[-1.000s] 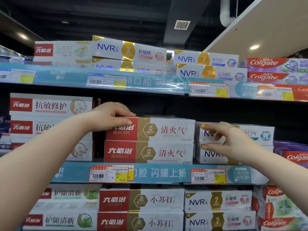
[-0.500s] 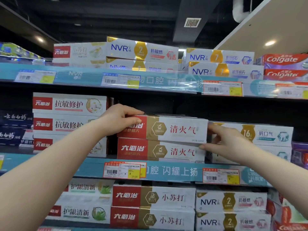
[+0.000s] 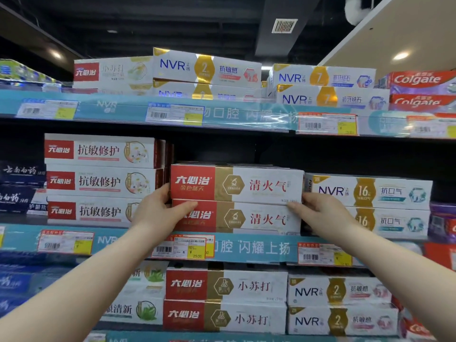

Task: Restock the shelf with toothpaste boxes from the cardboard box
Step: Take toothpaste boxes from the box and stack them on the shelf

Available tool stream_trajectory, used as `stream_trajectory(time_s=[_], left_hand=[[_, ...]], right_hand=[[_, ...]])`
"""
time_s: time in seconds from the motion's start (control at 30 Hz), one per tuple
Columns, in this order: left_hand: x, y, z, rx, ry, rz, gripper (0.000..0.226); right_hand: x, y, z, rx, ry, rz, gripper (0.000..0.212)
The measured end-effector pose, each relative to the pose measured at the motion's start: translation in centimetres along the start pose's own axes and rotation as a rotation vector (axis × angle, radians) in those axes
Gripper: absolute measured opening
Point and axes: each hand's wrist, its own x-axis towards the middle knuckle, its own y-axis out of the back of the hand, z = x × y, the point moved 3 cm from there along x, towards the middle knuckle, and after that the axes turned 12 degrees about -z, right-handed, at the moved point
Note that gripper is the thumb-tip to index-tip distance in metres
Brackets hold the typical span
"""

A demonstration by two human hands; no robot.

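2 red-and-gold toothpaste boxes [image 3: 237, 186] lie stacked flat, one on the other, on the blue-fronted middle shelf [image 3: 259, 249], with their long printed faces turned to the front. The left hand [image 3: 158, 213] grips the left end of the stack. Its thumb lies across the front of the lower box near the top edge, and its fingers [image 3: 161, 196] curl round the end, in the gap beside a stack of 3 white boxes [image 3: 98, 181] with red logo panels. The right hand [image 3: 320, 213] holds the right end. Its thumb presses the front at the seam between the 2 boxes, and its fingers [image 3: 312, 196] reach round the end, between it and 2 stacked NVR boxes [image 3: 370, 191] marked 16, which sit just beside the stack. How far those fingers close behind the end cannot be told. Both forearms are bare and rise from the lower corners of the view. A white-and-yellow price tag [image 3: 192, 248] hangs on the shelf front below the stack. On the upper shelf [image 3: 222, 114] lie more NVR boxes, marked 2 and 7, with red Colgate boxes [image 3: 419, 80] at the far right. The lower shelf carries 2 more red-fronted boxes [image 3: 222, 286], stacked directly under the held pair.
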Motion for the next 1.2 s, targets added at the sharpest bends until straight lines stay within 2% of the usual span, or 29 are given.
stream_trajectory(time_s=[0.13,0.3,0.4,0.5,0.8,1.2], left_hand=[[-0.14,-0.10,0.60,0.019,-0.024,0.094,0.025],[-0.42,-0.22,0.36,-0.024,-0.066,0.167,0.028],[-0.34,-0.08,0.13,-0.046,-0.050,0.140,0.025],[-0.08,0.09,0.06,0.001,-0.016,0.080,0.011],[-0.30,0.09,0.24,0.021,0.000,0.136,0.012],[-0.14,0.16,-0.06,0.055,-0.025,0.155,0.026]], right_hand=[[0.24,-0.24,0.17,-0.012,-0.016,0.027,0.017],[0.24,-0.25,0.31,0.102,-0.046,0.039,0.024],[0.23,-0.45,0.57,0.168,-0.065,0.021,0.022],[0.26,-0.58,0.63,0.145,-0.076,0.005,0.023],[0.31,-0.44,0.56,0.097,-0.088,-0.011,0.029],[0.17,-0.39,0.31,0.083,-0.125,-0.001,0.031]])
